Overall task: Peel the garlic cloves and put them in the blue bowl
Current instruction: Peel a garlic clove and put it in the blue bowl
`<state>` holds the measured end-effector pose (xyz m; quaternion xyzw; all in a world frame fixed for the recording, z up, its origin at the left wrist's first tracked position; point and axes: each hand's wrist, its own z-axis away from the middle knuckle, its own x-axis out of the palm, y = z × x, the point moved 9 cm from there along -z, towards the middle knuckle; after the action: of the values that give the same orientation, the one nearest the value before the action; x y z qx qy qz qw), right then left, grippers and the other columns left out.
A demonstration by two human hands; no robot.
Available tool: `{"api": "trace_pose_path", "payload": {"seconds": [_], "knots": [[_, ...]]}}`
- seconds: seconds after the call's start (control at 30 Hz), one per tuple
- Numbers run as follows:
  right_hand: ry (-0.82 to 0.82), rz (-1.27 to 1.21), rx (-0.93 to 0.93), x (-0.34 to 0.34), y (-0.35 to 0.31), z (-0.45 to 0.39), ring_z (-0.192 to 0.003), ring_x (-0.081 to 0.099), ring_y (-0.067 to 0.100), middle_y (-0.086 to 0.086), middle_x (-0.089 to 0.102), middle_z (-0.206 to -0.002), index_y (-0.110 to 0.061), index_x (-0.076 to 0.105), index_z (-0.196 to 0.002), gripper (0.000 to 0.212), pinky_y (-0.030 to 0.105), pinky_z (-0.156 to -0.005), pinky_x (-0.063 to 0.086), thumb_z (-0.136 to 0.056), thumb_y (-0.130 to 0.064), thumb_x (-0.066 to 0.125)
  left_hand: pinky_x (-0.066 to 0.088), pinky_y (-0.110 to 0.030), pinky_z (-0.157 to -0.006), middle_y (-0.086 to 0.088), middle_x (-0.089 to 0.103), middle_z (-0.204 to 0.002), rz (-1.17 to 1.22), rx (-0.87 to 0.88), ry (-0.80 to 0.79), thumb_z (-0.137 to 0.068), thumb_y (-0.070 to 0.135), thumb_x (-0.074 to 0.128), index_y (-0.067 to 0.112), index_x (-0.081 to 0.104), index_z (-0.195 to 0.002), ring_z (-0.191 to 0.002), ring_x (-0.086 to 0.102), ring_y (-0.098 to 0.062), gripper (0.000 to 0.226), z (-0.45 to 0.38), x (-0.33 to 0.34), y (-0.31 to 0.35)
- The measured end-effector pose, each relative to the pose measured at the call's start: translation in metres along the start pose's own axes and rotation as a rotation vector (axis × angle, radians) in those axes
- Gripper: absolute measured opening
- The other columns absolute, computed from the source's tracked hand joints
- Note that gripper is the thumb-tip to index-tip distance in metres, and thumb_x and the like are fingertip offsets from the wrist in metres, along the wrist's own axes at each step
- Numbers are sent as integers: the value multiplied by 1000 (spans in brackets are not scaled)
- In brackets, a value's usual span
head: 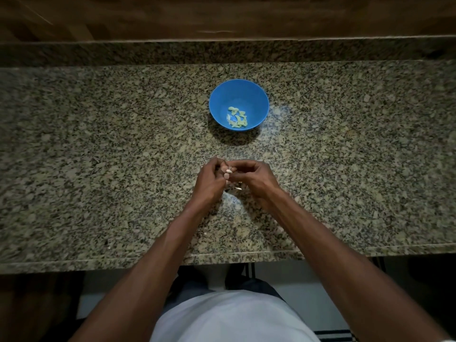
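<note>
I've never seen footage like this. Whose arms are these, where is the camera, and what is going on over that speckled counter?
No machine here: a person wears a wide-angle camera on the head, looking down, so you see their own two bare arms. The left hand and right hand meet above the speckled granite counter and together pinch a small pale garlic clove, seemingly peeling it. A pale scrap, probably skin, shows just below the hands. Farther back stands a round blue plastic bowl, apart from the hands, holding several pale yellowish peeled cloves. Behind the counter runs a wooden wall.
</note>
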<state>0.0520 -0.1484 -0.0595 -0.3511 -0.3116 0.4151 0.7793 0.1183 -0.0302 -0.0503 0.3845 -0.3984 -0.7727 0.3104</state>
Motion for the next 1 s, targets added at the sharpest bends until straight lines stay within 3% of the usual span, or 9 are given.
{"api": "trace_pose_path", "payload": {"seconds": [0.07,0.13,0.23,0.3,0.43,0.57,0.73,0.9,1.0], "knots": [[63,87,-127,2,-11,4,-92,78,23,14,80,-96,-3,80,-97,25,29,-79,63,-76,11,82,50,-16,-61,-3,65,-94,105,-51,32,-106,15,53,9,58,-103,-82,62,-12,9,-1,0,-6],[86,78,-119,2,-7,6,-86,77,22,13,79,-92,1,79,-96,23,28,-73,63,-77,14,79,49,-13,-60,-5,64,-94,134,-63,36,-107,14,52,7,58,-102,-81,61,-12,11,-1,0,-11],[97,-24,55,-1,13,7,-71,74,15,10,75,-83,1,75,-94,23,24,-62,60,-82,20,71,58,-30,-76,-9,70,-102,202,-162,53,-107,20,55,7,62,-106,-90,68,-20,15,1,4,-28],[116,-107,127,-1,23,7,-69,73,18,12,75,-86,-1,74,-96,26,27,-62,61,-85,21,67,58,-39,-79,-13,72,-100,322,-253,94,-105,18,59,8,63,-103,-85,68,-24,11,3,10,-39],[129,-97,133,-3,21,6,-72,72,24,14,77,-86,-1,76,-100,25,36,-75,63,-90,18,63,56,-33,-63,-14,67,-85,444,-255,135,-100,4,63,5,61,-100,-66,64,-19,2,6,10,-34],[146,-10,95,-12,14,7,-90,77,30,19,79,-99,2,77,-102,20,37,-87,64,-89,15,68,59,-23,-64,-14,68,-87,453,-220,118,-97,1,67,-1,60,-107,-68,69,-14,12,8,4,-29],[114,34,87,-13,15,8,-100,76,30,18,78,-104,3,76,-105,21,37,-92,63,-89,14,69,61,-26,-71,-18,70,-96,498,-224,119,-94,-2,70,-4,61,-115,-77,71,-19,23,9,0,-32],[68,39,109,-14,20,11,-98,77,30,15,80,-99,1,77,-105,15,44,-94,62,-91,1,76,60,-27,-69,-12,75,-98,271,-157,97,-92,3,73,10,71,-105,-90,75,-24,15,9,-9,-34],[73,59,107,-15,22,13,-93,78,29,17,79,-98,1,77,-106,14,45,-93,62,-92,-1,75,58,-24,-64,-8,75,-97,153,-141,88,-92,5,73,14,73,-101,-87,75,-20,13,10,-10,-33]]}}
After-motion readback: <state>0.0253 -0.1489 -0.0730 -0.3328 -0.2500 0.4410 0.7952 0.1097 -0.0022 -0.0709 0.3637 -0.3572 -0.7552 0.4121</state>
